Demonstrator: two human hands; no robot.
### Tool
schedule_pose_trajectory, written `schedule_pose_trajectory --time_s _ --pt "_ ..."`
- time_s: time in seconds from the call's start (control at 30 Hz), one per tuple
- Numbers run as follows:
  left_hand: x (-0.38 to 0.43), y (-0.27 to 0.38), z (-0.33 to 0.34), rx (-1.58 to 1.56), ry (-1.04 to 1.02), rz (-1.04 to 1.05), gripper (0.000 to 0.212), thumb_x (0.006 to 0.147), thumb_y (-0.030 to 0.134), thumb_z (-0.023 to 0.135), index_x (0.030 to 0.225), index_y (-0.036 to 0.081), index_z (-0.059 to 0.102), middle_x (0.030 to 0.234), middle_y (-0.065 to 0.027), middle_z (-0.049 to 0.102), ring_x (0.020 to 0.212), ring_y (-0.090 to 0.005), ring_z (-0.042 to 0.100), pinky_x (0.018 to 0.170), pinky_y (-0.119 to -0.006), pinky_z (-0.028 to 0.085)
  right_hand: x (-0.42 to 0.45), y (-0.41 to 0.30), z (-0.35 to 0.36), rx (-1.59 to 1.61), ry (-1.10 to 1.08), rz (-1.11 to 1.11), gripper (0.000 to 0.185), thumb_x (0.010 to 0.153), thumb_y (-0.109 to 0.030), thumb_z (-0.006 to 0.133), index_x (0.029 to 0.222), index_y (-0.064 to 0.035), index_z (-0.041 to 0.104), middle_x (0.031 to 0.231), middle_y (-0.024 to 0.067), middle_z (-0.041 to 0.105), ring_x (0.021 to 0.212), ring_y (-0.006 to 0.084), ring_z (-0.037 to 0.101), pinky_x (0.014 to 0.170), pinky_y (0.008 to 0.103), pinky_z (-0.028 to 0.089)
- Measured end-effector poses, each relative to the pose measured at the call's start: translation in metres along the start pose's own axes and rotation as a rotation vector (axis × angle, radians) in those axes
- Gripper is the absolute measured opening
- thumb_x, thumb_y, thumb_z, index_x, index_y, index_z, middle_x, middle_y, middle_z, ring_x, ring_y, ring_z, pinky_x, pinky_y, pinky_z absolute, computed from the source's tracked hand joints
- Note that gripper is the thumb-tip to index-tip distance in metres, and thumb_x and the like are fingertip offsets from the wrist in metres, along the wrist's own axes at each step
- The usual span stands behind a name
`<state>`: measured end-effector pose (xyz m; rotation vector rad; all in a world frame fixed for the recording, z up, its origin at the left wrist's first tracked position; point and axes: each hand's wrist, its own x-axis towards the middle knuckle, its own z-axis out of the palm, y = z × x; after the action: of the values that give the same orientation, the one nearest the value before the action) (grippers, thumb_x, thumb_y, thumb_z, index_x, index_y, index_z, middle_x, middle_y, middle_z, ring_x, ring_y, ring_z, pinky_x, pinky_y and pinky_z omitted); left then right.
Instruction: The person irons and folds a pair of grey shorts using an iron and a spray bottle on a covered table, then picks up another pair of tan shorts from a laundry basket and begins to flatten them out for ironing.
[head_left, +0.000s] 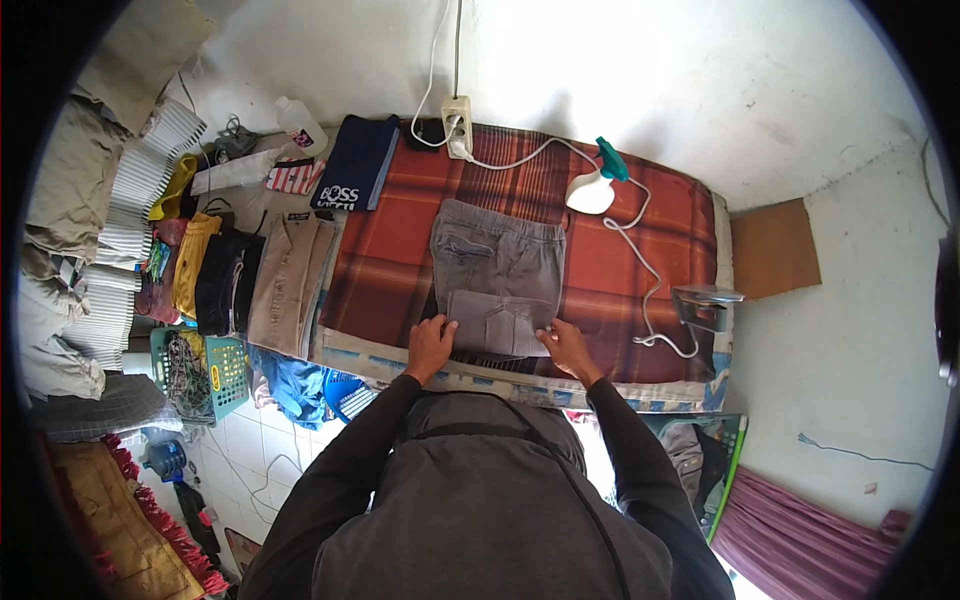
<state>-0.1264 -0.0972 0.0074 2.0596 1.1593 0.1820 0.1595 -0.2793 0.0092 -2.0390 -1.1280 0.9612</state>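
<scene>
Grey elastic-waist pants (499, 255) lie on a red plaid cloth in front of me, with the waistband away from me. Their lower part is folded up over itself near the table's front edge. My left hand (433, 346) grips the left side of this folded part between thumb and fingers. At the opposite side, my right hand (568, 351) pinches the fabric's edge. A white spray bottle with a green trigger head (596, 184) lies tilted beyond the pants to the right. What looks like a clothes iron (709, 304) stands at the right end, beside a white cord.
Folded clothes, including a beige garment (281, 285) and a navy one with white lettering (356, 165), line the left side. A power strip (456, 127) hangs at the back wall. The plaid cloth (375, 277) covers the table. Below left stands a green basket (225, 375).
</scene>
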Motion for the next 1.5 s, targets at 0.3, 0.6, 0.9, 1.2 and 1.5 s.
schedule_pose_trajectory --time_s 0.3,0.6,0.9,1.2,1.5 --pt "0.038 0.043 -0.030 0.273 0.393 0.409 0.051 0.097 0.021 0.073 0.142 0.002 0.059 0.142 -0.0213 0.061 0.134 -0.0426 0.055 0.110 -0.056 0.044 -0.027 -0.087 0.017 -0.540 0.286 -0.342 0.078 0.099 -0.035 0.076 0.165 -0.0090 0.044 0.174 0.0236 0.037 0.163 0.0425 0.032 0.130 0.0582 0.029" --pt "0.111 0.027 -0.043 0.692 -0.023 0.718 0.066 0.108 0.033 0.063 0.163 0.000 0.047 0.172 -0.0196 0.042 0.163 -0.0368 0.034 0.132 -0.055 0.027 -0.008 -0.067 0.065 -0.705 -0.022 -0.494 0.086 0.101 -0.046 0.075 0.172 -0.0145 0.039 0.179 0.0161 0.032 0.168 0.0358 0.024 0.132 0.0641 0.025" --pt "0.063 0.011 -0.048 0.455 -0.425 0.912 0.071 0.109 0.044 0.063 0.167 0.006 0.046 0.177 -0.0166 0.038 0.166 -0.0360 0.029 0.134 -0.056 0.025 -0.013 -0.065 0.069 -0.769 0.085 -0.487 0.058 0.105 -0.036 0.069 0.156 -0.0096 0.059 0.165 0.0188 0.054 0.153 0.0391 0.050 0.120 0.0621 0.045" --pt "0.078 0.012 -0.085 -0.317 -0.761 0.243 0.039 0.106 0.032 0.072 0.120 -0.004 0.076 0.109 -0.0132 0.080 0.095 -0.0355 0.075 0.085 -0.038 0.055 0.083 -0.135 -0.035 -0.283 -0.696 -0.110 0.045 0.112 -0.042 0.060 0.124 -0.0014 0.076 0.103 0.0226 0.078 0.095 0.0390 0.075 0.084 0.0517 0.057" --pt "0.128 -0.001 -0.025 0.150 0.225 0.188 0.041 0.114 0.037 0.056 0.095 0.002 0.065 0.092 -0.0290 0.072 0.093 -0.0510 0.072 0.077 -0.061 0.053 0.127 -0.129 -0.024 -0.461 0.240 -0.166 0.043 0.111 -0.038 0.059 0.140 -0.0084 0.071 0.134 0.0251 0.073 0.131 0.0411 0.067 0.110 0.0517 0.051"
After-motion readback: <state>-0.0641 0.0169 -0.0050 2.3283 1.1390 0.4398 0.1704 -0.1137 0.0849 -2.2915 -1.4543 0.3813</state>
